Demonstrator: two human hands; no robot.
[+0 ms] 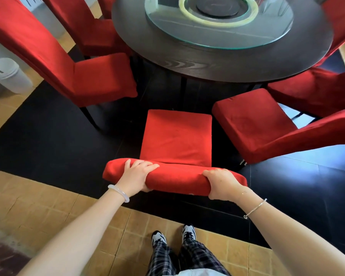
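both hands, left hand and right hand, clamp fingers over the red chair backrest top, facing the round table.

Both hands, left hand and right hand, grip the red chair top.

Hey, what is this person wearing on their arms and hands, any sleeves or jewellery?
Both forearms are bare, with no sleeves in view and no gloves. The left hand has a thick, smooth, pale translucent bangle at its wrist. The right hand has a thin silver bracelet at its wrist.
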